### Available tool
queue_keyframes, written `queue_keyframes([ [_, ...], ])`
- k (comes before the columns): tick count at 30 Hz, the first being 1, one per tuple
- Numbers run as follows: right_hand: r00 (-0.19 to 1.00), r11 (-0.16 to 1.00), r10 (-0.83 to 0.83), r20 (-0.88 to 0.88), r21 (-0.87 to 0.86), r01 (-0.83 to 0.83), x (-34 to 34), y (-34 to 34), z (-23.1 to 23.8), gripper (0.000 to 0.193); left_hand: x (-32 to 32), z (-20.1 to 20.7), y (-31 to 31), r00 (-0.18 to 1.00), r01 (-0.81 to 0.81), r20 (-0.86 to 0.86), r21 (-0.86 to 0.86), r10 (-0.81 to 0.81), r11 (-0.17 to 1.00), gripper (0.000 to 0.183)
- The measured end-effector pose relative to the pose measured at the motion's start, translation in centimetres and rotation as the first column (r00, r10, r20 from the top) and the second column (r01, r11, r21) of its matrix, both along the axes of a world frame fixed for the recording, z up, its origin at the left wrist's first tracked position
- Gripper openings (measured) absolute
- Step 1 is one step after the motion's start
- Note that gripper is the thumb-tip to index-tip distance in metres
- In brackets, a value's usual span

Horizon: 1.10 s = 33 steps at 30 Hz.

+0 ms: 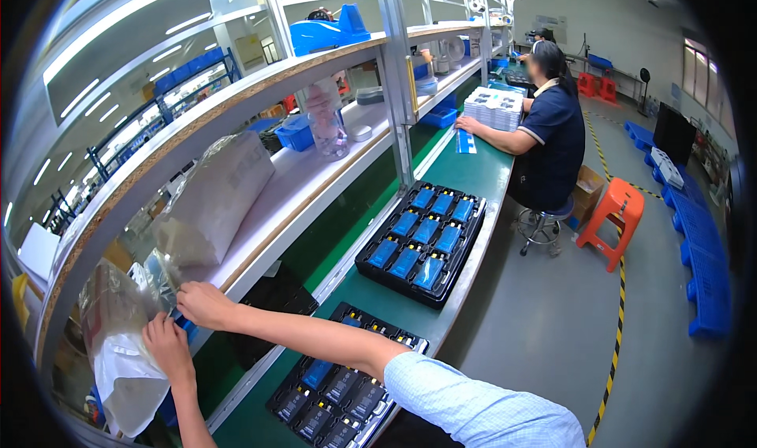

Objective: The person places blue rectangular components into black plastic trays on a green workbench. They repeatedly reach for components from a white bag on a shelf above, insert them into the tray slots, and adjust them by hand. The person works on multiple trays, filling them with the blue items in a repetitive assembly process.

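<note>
Both my arms reach to the left end of the lower shelf. My left hand [167, 347] has its fingers curled at the edge of a white and clear plastic bag [130, 369] that hangs at the shelf end. Just above it, my right hand [206, 305] pinches at a small clear plastic bag [160, 281]; its fingertips are partly hidden. On the green bench below my right forearm lies a black tray [347, 385] of flat battery packs, some blue and some black. Farther along the bench stands another black tray [422, 243] holding several blue-wrapped packs.
A large whitish bag [213, 200], a blue bin [296, 133] and a clear jar [329, 133] stand on the shelf. Above is a blue tape dispenser [331, 30]. A co-worker [552, 125] sits farther along the bench beside stacked white trays [493, 107]. An orange stool [613, 223] stands behind.
</note>
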State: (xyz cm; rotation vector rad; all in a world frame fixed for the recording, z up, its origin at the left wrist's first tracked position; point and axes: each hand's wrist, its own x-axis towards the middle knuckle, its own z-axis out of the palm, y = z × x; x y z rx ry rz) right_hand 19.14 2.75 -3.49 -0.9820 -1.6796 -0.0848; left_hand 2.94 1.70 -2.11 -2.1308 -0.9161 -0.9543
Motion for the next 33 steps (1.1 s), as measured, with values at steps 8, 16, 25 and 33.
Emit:
queue_keyframes([
  [8,0.907,0.917,-0.234,0.35,0.39,0.086,-0.2,-1.4,-0.1,0.008,0.0,-0.1,-0.7,0.987,0.082,0.147,-0.126,-0.063,0.989,0.015],
  [16,0.905,0.95,-0.199,0.377,0.299,0.084,0.8,-0.8,0.4,0.005,0.6,0.2,-0.3,0.961,0.168,0.266,-0.342,-0.077,0.925,0.019],
  [25,0.998,0.945,0.007,0.065,0.325,-0.028,4.8,-11.2,1.7,0.009,0.1,-0.4,0.6,0.928,0.168,0.369,-0.295,-0.05,0.94,0.016],
  [33,0.281,0.752,0.101,-0.954,-0.112,-0.65,13.3,-26.3,-3.8,0.012,-0.8,0.9,0.3,0.938,0.131,0.344,-0.445,0.035,0.886,0.009],
])
